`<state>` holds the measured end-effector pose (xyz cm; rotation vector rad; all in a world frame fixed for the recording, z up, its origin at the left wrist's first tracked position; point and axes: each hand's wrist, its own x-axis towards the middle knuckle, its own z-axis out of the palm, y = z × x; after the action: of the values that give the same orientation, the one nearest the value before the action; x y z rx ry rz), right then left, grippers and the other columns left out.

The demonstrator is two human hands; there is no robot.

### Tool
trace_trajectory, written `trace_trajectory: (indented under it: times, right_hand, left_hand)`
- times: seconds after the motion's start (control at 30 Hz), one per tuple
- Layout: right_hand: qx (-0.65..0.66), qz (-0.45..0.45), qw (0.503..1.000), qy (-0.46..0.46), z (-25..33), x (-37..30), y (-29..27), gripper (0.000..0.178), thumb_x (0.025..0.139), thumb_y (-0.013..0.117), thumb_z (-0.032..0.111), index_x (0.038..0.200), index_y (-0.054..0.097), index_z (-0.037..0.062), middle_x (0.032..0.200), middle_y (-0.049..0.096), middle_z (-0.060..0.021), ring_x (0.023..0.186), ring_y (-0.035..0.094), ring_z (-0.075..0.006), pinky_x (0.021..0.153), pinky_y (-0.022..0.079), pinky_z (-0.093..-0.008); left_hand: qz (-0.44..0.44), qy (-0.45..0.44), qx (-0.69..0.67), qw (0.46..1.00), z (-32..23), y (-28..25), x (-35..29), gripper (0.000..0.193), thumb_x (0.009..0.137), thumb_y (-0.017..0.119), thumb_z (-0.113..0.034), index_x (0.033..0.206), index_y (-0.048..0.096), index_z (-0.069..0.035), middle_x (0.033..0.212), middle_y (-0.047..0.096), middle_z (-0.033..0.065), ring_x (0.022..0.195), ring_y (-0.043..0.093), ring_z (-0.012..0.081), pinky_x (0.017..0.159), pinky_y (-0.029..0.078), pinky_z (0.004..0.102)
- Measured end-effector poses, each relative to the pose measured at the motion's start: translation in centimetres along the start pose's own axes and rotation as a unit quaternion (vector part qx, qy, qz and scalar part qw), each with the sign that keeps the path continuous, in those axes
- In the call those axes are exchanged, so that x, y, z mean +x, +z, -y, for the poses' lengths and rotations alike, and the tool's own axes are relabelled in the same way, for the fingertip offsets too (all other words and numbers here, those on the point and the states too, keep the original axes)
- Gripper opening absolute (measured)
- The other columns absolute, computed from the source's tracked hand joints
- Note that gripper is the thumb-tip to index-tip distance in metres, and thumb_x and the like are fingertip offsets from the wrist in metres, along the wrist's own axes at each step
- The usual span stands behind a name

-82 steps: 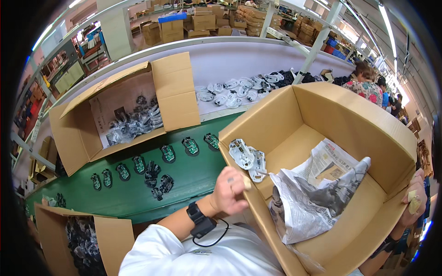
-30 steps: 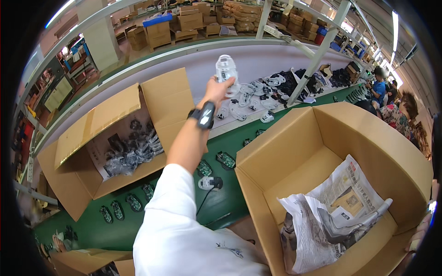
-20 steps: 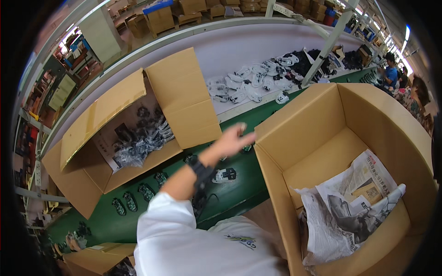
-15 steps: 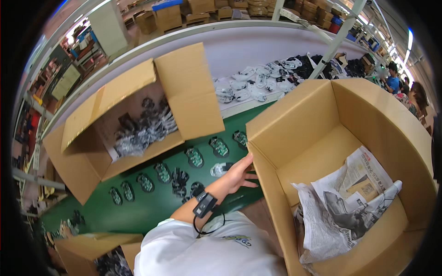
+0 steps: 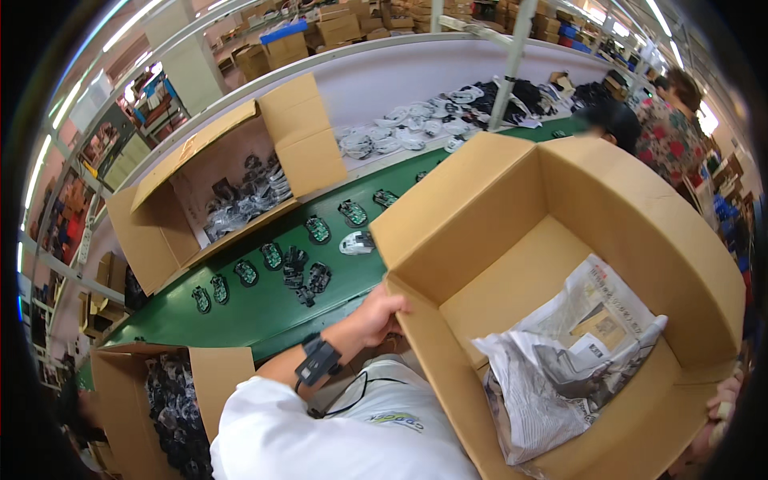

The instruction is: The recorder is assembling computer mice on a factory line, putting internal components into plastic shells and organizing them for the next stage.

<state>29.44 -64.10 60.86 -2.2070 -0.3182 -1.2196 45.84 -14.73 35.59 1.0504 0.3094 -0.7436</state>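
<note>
I've got the left hand (image 5: 382, 315) pinching the box's (image 5: 652, 220) near-left rim; right hand (image 5: 722, 406) at the opposite edge, grip unclear. Box sits tilted beside the belt (image 5: 180, 314). Progress, I'd judge: box in hand, newspaper (image 5: 528, 372) still inside, not unloaded.

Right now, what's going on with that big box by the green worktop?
A person in a white shirt has the left hand and right hand on opposite sides of a large open cardboard box. Crumpled newspaper lies inside it. On the green worktop beside it are dark mouse-shaped parts with green circuit boards and one white shell piece. More white pieces are heaped on the ledge behind.
</note>
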Motion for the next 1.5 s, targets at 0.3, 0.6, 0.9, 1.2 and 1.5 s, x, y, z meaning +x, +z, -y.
trace_trajectory:
  times: [0.3,0.6,0.9,1.2,1.5]
  right_hand:
    - [0.240,-0.030,0.845,0.477,-1.6,-20.8,-7.4,0.054,0.098,0.052,0.030,0.140,0.039,-0.0016,0.130,0.053,-0.0137,0.122,0.050,-0.0241,0.106,0.039,-0.0392]
    - [0.091,0.150,0.545,0.820,6.1,-42.7,-10.4,0.060,0.080,0.066,0.005,0.137,0.047,-0.0002,0.127,0.062,-0.0139,0.112,0.063,-0.0278,0.089,0.053,-0.0358]
    - [-0.271,0.290,0.461,0.794,-1.5,-58.3,-6.3,0.038,0.084,0.068,0.015,0.118,0.063,-0.0016,0.111,0.068,-0.0283,0.103,0.064,-0.0475,0.088,0.052,-0.0482]
    - [-0.320,0.268,0.463,0.782,-14.0,-63.5,1.7,0.037,0.089,0.063,0.019,0.122,0.062,0.0039,0.111,0.069,-0.0247,0.105,0.064,-0.0447,0.087,0.052,-0.0485]
    - [-0.161,0.084,0.595,0.783,-20.0,-77.1,10.4,0.047,0.087,0.067,0.023,0.127,0.056,0.0008,0.110,0.071,-0.0204,0.104,0.067,-0.0379,0.089,0.051,-0.0470]
  left_hand:
    - [-0.066,-0.101,0.120,0.985,6.1,6.1,-7.7,0.071,0.077,0.054,0.003,0.144,0.036,-0.010,0.128,0.057,0.0154,0.114,0.063,0.0326,0.088,0.060,0.0492]
    - [-0.115,-0.119,0.189,0.968,18.2,5.7,-2.0,0.072,0.077,0.059,0.009,0.141,0.031,-0.009,0.116,0.057,0.0144,0.098,0.065,0.0276,0.073,0.060,0.0413]
    - [-0.133,-0.163,0.334,0.919,34.4,1.6,12.4,0.078,0.071,0.065,-0.003,0.141,0.031,-0.002,0.086,0.061,0.0179,0.066,0.065,0.0265,0.051,0.054,0.0399]
    - [-0.171,-0.207,0.481,0.834,39.2,-1.7,20.8,0.102,0.080,0.075,-0.036,0.147,0.018,0.016,0.122,0.063,0.0281,0.102,0.069,0.0312,0.081,0.057,0.0357]
    - [0.084,-0.230,0.667,0.704,37.3,-10.2,8.1,0.061,0.091,0.058,-0.038,0.136,0.050,0.001,0.131,0.056,0.0309,0.112,0.059,0.0470,0.099,0.048,0.0467]
